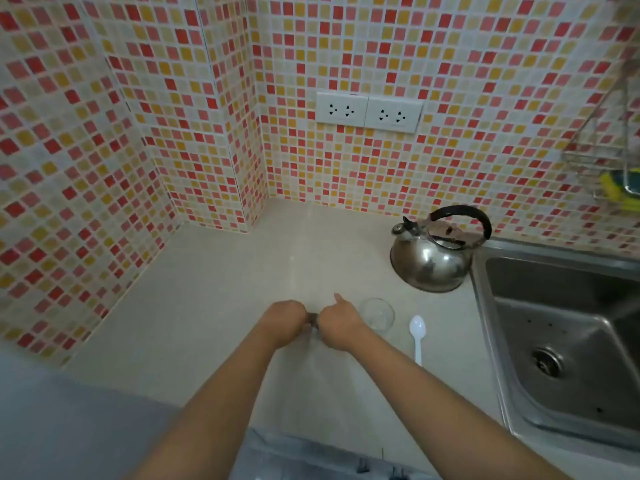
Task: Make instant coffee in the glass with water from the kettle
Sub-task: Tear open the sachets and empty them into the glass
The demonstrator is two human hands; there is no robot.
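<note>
My left hand and my right hand meet over the counter and pinch a small dark packet between them; most of it is hidden by the fingers. My right index finger sticks up. A clear empty glass stands just right of my right hand. A white plastic spoon lies on the counter to the right of the glass. The steel kettle with a black handle sits further back, beside the sink.
A steel sink fills the right side. Two wall sockets sit on the tiled back wall. A wire rack with a yellow-green sponge hangs at the far right. The beige counter runs left to a tiled corner.
</note>
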